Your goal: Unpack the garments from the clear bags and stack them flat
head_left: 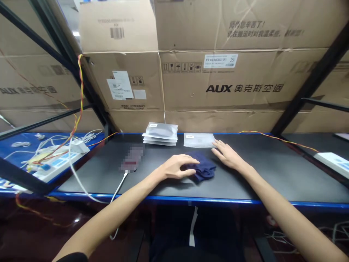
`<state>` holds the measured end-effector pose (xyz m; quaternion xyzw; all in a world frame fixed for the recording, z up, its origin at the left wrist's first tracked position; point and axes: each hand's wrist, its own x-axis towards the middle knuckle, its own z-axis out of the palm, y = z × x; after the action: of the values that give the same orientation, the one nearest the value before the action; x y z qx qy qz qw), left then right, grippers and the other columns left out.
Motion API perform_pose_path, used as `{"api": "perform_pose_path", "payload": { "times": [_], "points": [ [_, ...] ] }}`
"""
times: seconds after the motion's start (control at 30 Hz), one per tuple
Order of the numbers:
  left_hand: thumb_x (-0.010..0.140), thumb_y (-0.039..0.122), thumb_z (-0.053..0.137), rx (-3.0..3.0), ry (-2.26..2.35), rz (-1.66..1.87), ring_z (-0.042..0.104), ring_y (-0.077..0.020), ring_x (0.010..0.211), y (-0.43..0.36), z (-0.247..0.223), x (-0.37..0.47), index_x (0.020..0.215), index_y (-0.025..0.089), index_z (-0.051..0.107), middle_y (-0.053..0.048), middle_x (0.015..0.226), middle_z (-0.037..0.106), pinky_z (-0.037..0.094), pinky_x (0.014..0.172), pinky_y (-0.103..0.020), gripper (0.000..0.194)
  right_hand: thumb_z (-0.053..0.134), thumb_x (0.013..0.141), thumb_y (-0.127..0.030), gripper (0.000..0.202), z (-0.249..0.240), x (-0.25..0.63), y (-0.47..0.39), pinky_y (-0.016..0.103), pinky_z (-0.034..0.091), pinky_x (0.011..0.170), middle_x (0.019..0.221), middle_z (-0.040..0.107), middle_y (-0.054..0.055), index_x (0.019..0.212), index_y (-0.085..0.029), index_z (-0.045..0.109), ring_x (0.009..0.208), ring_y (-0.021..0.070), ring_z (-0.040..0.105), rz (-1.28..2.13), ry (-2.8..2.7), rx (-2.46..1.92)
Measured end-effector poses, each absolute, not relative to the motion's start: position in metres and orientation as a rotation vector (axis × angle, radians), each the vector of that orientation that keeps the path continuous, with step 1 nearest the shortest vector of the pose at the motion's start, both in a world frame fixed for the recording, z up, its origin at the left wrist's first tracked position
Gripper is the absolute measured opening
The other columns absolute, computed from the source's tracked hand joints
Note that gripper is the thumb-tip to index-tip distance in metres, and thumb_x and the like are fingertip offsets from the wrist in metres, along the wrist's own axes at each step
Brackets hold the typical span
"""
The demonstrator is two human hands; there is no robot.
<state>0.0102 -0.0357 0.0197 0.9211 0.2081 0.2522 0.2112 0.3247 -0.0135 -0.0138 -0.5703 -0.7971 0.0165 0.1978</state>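
A crumpled dark blue cloth (204,168) lies near the middle of the dark tabletop (160,187). My left hand (178,166) is at the cloth's left edge, fingers apart and bent over it, with no clear grip on it. To the right, my right hand (227,153) has its fingers spread, the fingertips at the right end of a small pile of flat translucent packets (198,140). Left of that pile stands a taller stack of similar packets (160,133) with a white label on top.
A blurred-out phone-like device (132,159) with a white cable lies at the left. Power strips (58,162) and tangled wires sit beyond the left black frame. Another strip (334,163) is at the right. Large cardboard sheets (185,87) stand behind the table.
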Motion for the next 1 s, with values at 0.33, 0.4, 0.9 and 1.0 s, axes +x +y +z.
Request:
{"api": "perform_pose_path", "payload": {
  "times": [0.33,0.4,0.9,1.0],
  "points": [
    [0.091,0.02,0.058,2.769,0.534,0.66,0.061,-0.0214,0.118,-0.023,0.012,0.009,0.118,0.023,0.069,-0.007,0.13,0.065,0.045,0.103,-0.034,0.029,0.044,0.098,-0.043,0.041,-0.007,0.318,-0.059,0.049,0.04,0.113,0.137,0.061,0.011,0.124,-0.021,0.066,0.133,0.028,0.051,0.106,-2.14,-1.328],
    [0.091,0.03,0.063,2.843,0.614,0.631,0.064,-0.0221,0.111,-0.025,0.013,0.015,0.12,0.022,0.067,-0.008,0.123,0.068,0.046,0.097,-0.034,0.03,0.045,0.097,-0.043,0.04,-0.004,0.313,-0.068,0.047,0.042,0.112,0.133,0.065,0.009,0.122,-0.022,0.067,0.129,0.027,0.055,0.149,-2.082,-1.319],
    [0.082,0.036,0.063,1.883,1.098,0.871,0.059,-0.0116,0.053,-0.078,0.031,0.05,0.083,0.016,0.067,0.0,0.069,0.067,0.046,0.05,-0.022,0.02,0.048,0.091,-0.06,0.07,-0.015,0.288,-0.111,0.054,0.026,0.119,0.152,0.042,0.014,0.146,-0.016,0.047,0.145,0.0325,0.032,0.318,-2.176,-1.66],
    [0.079,0.034,0.064,1.66,1.132,1.023,0.055,-0.0099,0.044,-0.073,0.039,0.029,0.099,0.018,0.061,0.006,0.064,0.058,0.046,0.045,-0.021,0.025,0.048,0.091,-0.06,0.071,-0.013,0.3,-0.107,0.056,0.022,0.12,0.155,0.039,0.012,0.148,-0.018,0.045,0.147,0.0322,0.025,0.361,-2.258,-1.639]
  ]
}}
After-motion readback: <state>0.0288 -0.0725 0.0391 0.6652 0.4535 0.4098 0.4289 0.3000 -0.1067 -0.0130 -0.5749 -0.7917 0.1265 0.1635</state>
